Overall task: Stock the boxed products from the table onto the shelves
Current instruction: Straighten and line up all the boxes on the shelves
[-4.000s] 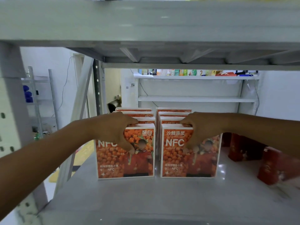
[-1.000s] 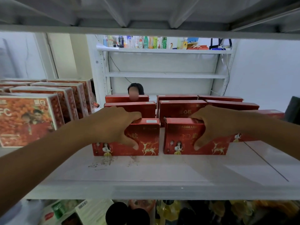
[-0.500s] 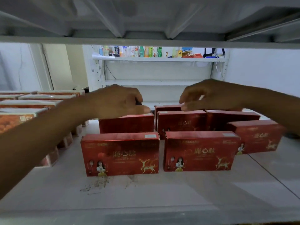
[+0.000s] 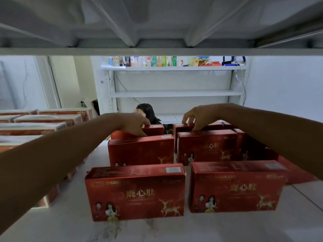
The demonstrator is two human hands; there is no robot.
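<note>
Red boxes with gold deer stand in two columns on the white shelf (image 4: 227,229). The front pair is a left box (image 4: 134,191) and a right box (image 4: 236,187), with a second row (image 4: 141,151) behind them. My left hand (image 4: 134,124) reaches over them, its fingers curled on the top of the rear left red box (image 4: 154,129). My right hand (image 4: 199,116) pinches the top of the rear right red box (image 4: 185,126) with thumb and fingertips. More red boxes (image 4: 251,149) lie under my right forearm.
Orange-printed boxes (image 4: 43,126) fill the shelf's left side. The upper shelf's underside (image 4: 157,49) hangs low overhead. A person (image 4: 146,112) sits behind the shelf, in front of a far rack with bottles (image 4: 157,62).
Both hands let go of the front red boxes, lifted, and reached back to the rear boxes. The view has moved closer and lower, so the front boxes look larger.
</note>
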